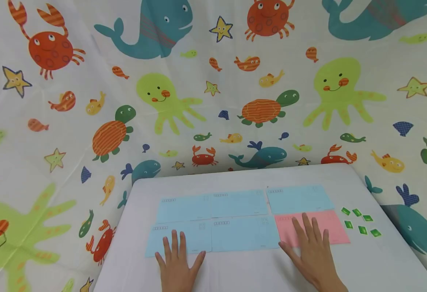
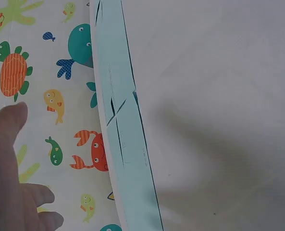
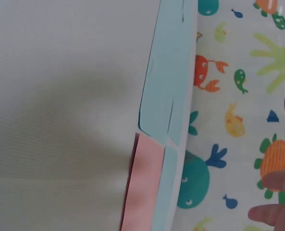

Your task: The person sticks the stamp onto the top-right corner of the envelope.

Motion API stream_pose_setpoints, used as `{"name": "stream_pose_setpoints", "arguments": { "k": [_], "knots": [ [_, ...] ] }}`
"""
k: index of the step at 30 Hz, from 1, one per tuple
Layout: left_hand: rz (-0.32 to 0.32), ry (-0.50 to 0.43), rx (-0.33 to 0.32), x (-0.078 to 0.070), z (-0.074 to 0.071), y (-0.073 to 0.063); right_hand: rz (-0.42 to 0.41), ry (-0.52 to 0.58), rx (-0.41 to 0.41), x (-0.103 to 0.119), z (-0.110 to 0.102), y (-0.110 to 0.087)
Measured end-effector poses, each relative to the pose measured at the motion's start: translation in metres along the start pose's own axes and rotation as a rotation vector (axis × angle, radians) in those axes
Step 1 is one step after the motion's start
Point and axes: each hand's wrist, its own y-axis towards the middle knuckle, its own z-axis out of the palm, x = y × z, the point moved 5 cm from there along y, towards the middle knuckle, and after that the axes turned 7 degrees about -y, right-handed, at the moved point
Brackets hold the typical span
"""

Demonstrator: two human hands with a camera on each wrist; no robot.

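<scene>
Six envelopes on the white worktop point(image 1: 242, 271), two rows of three. Back row all blue: back-left blue point(image 1: 184, 209), back-middle blue point(image 1: 239, 204), back-right blue point(image 1: 299, 200). Front row: front-left blue point(image 1: 196, 235), front-middle blue point(image 1: 244, 234), then pink point(image 1: 337, 229) at the right end. Six small green squares point(image 1: 363, 230) lie just right of pink, two rough rows.

Left hand point(image 1: 178, 265): fingers spread, nothing held, over front-left blue. Right hand point(image 1: 311, 255): same pose, over pink, thumb out toward front-middle blue. Wrist views show fingers against the patterned backdrop point(image 2: 41, 139), so both look raised off the paper; contact can't be ruled out from the head view alone.

Risks, my read:
- Envelopes sit edge to edge or nearly so. Sliding one probably drags or rides over its neighbour and skews the rows.
- Dark lines along some edges in the wrist views, pink's front edge included. Could be lifted paper, could be shadow. If lifted, a sleeve or finger could catch it.
- Green squares are small and look thin: hard to pick singly, may stick to a fingertip, and a careless right-hand sweep would scatter them.
- They're all on the right. A left-hand reach would cross the envelopes and maybe the other arm.
</scene>
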Motion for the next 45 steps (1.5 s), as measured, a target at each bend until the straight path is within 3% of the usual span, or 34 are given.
{"name": "stream_pose_setpoints", "arguments": {
  "k": [5, 11, 15, 21, 30, 45],
  "knots": [
    [0.021, -0.005, 0.019, 0.008, -0.001, 0.012, -0.027, 0.026, -0.034, -0.001, -0.002, 0.010],
    [0.105, -0.017, -0.047, 0.007, -0.012, 0.041, -0.041, 0.064, -0.109, -0.005, -0.008, 0.032],
    [0.105, -0.050, -0.038, 0.008, -0.017, 0.052, -0.036, 0.069, -0.122, -0.006, -0.010, 0.036],
    [0.053, -0.085, 0.001, 0.019, -0.014, 0.050, 0.001, 0.068, -0.070, -0.006, -0.009, 0.030],
    [-0.020, -0.085, 0.020, 0.047, -0.005, 0.037, -0.003, 0.068, -0.105, -0.009, -0.008, 0.024],
    [-0.114, -0.132, 0.005, 0.083, -0.005, 0.043, 0.060, 0.120, -0.098, -0.029, -0.013, 0.030]
  ]
}}
